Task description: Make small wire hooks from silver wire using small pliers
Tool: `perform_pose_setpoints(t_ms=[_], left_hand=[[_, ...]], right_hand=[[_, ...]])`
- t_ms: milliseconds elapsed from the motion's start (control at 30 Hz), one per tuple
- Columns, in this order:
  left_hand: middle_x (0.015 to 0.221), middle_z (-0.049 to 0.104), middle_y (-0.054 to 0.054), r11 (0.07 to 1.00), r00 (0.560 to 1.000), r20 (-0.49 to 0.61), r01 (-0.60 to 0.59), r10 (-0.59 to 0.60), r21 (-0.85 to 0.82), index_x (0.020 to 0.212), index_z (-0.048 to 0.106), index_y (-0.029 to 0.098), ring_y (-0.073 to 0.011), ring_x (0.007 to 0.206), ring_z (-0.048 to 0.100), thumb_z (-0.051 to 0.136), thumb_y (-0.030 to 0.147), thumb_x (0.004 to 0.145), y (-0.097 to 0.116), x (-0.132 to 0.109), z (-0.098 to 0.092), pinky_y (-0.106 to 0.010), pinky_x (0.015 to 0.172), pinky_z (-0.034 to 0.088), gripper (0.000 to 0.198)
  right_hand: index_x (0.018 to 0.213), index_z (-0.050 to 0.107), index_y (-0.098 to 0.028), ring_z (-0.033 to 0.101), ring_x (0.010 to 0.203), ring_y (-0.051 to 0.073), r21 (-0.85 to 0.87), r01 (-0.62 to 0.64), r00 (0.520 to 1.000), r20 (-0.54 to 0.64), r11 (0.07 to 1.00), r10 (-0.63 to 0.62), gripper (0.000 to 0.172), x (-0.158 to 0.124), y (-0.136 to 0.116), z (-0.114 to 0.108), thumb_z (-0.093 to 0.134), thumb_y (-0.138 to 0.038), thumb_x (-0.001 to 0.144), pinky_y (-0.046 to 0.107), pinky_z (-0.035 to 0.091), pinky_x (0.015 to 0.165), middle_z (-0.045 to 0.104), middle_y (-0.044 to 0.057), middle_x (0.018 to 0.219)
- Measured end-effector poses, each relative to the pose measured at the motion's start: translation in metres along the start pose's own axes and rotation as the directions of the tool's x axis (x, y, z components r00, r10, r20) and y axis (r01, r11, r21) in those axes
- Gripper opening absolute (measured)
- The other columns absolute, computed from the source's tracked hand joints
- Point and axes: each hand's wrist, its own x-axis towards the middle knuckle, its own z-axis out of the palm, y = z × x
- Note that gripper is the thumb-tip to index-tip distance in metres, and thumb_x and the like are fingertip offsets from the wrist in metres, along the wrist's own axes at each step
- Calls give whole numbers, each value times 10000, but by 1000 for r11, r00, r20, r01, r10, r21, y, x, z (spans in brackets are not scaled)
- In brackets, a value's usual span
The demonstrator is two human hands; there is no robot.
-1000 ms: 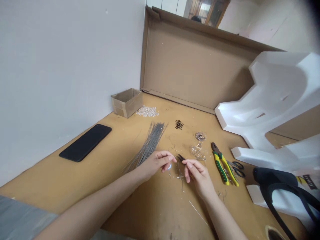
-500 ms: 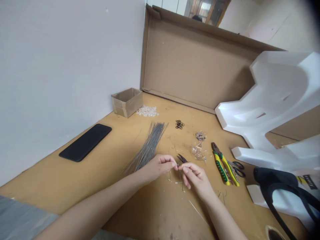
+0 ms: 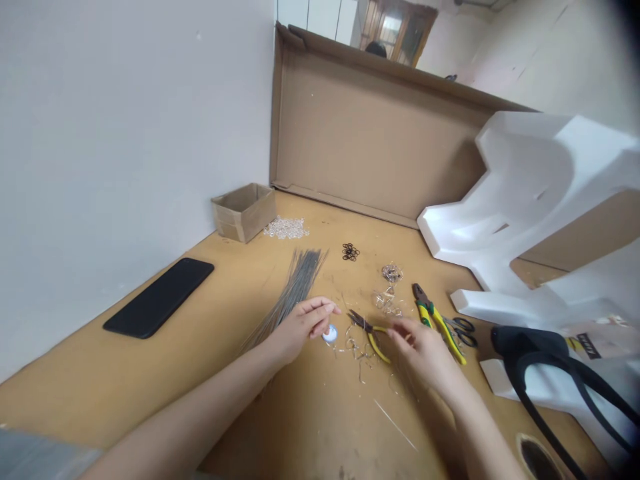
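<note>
My left hand (image 3: 306,327) is over the near end of a bundle of thin grey wires (image 3: 300,283), its fingers curled and index finger and thumb close together; whatever they pinch is too small to make out. Just beneath those fingertips sits a small blue-and-white round thing (image 3: 329,334). My right hand (image 3: 420,343) hovers at the handles of yellow-handled long-nose pliers (image 3: 376,340), thumb and fingers apart, partly hiding one handle. The pliers lie on the table, jaws toward my left hand. Bent wire pieces (image 3: 357,348) are scattered around and below them.
Yellow-green pliers (image 3: 440,327) and scissors (image 3: 465,331) lie to the right, beside white foam (image 3: 530,200) and a black-strapped object (image 3: 530,353). Farther back are wire loops (image 3: 390,300), black rings (image 3: 351,252), clear bits (image 3: 287,228) and a small box (image 3: 244,213). A phone (image 3: 160,298) lies left.
My hands have moved apart from where their fingertips met. The right one has shifted right to the yellow handles, uncovering the pliers and wire bits. The blue-white round thing now shows. The view has shifted slightly.
</note>
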Motion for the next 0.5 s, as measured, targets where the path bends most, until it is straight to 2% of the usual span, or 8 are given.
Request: perform_pose_setpoints(t_ms=[100, 233, 400, 500], left_hand=[[424, 310, 94, 999, 1000, -23, 4, -5, -41, 815, 578, 141, -56, 421, 262, 508, 378, 806, -2, 1, -1, -231, 554, 355, 247], [427, 311, 91, 999, 999, -34, 10, -12, -51, 811, 582, 139, -56, 425, 267, 510, 381, 809, -5, 0, -2, -229, 544, 356, 253], [422, 296, 92, 998, 999, -30, 34, -36, -54, 801, 591, 139, -55, 417, 257, 526, 393, 794, -3, -1, 0, -224, 528, 356, 262], [427, 289, 92, 998, 999, -31, 41, -42, -46, 794, 594, 142, -54, 411, 251, 530, 398, 786, 1, -2, 1, -219, 513, 347, 264]], right_hand=[[1047, 619, -244, 566, 958, 249, -245, 97, 990, 128, 965, -67, 301, -11, 4, 1, 523, -349, 782, 373, 435, 797, 625, 77, 1047], [1183, 529, -211, 454, 1118, 258, -361, 181, 977, 173, 915, -125, 447, -16, 3, 16, 536, -286, 742, 381, 373, 908, 526, 98, 1211], [1233, 464, -164, 436, 1099, 264, -477, 189, 975, 196, 858, -105, 585, -10, -3, 30, 482, -132, 649, 369, 358, 887, 507, 125, 1213], [1198, 475, -153, 449, 1057, 278, -528, 166, 980, 181, 833, -80, 571, -4, -7, 33, 496, -134, 627, 364, 358, 850, 524, 143, 1140]])
